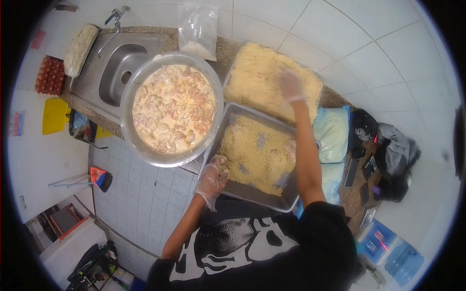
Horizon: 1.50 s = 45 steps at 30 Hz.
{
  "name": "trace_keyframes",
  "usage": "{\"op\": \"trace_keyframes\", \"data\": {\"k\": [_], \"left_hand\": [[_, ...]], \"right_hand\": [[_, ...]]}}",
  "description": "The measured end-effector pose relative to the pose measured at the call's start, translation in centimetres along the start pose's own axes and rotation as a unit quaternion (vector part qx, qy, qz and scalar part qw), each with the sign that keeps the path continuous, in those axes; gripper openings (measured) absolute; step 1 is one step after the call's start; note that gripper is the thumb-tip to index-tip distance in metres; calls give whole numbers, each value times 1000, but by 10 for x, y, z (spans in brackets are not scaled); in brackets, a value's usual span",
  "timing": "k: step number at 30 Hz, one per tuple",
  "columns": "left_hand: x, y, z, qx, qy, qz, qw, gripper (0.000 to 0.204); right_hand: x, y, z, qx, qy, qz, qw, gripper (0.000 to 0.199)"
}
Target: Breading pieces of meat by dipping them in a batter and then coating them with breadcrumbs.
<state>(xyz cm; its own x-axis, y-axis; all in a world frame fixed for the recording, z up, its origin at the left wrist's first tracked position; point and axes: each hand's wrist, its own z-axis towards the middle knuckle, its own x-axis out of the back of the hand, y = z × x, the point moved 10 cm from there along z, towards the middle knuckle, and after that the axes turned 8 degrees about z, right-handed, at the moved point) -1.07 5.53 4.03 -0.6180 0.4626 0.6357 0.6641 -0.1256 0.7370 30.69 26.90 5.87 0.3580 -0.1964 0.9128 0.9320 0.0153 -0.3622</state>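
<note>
My left hand (pixel 213 179), in a clear plastic glove with crumbs on its fingers, is at the left rim of a grey tray (pixel 262 200). Its fingers curl inward, but what they grip does not show clearly. Loose yellowish breadcrumbs (pixel 257 150) lie in that tray. Farther off, my gloved right hand (pixel 291 85) is over a second tray heaped with crumb-coated pieces (pixel 257 72); motion smears its fingers. To the left stands a big metal bowl (pixel 127 126) of raw meat pieces (pixel 172 109) in a creamy batter.
Left of the bowl are a steel sink (pixel 110 87) with a tap (pixel 115 19) and stacked egg trays (pixel 50 76). A clear bag of white powder (pixel 198 31) leans on the tiled wall. At right lie plastic bags (pixel 331 136), a calculator (pixel 370 167) and clothing (pixel 395 148).
</note>
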Motion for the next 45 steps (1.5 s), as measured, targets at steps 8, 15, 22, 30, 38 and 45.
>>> {"op": "trace_keyframes", "data": {"k": [8, 15, 22, 30, 38, 45], "left_hand": [[-25, 12, 9, -33, -105, 98, 989, 33], [-82, 1, -7, 91, -370, 288, 878, 33], [-166, -16, -16, -240, -436, 363, 788, 33], [-79, 3, 42, -68, -263, 414, 869, 39], [-79, -65, 2, 196, -236, 265, 914, 35], [-103, 4, 1, 32, -388, 268, 882, 31]], "right_hand": [[-84, -48, -202, -128, 50, 217, 966, 18], [-98, -106, -279, -165, -290, 154, 930, 36], [-93, -127, -276, -199, -343, 264, 879, 29], [-159, -48, -194, -153, -118, 120, 974, 32], [-81, -132, -318, 32, -228, 71, 971, 29], [-115, -138, -311, 2, -379, 179, 908, 25]]}}
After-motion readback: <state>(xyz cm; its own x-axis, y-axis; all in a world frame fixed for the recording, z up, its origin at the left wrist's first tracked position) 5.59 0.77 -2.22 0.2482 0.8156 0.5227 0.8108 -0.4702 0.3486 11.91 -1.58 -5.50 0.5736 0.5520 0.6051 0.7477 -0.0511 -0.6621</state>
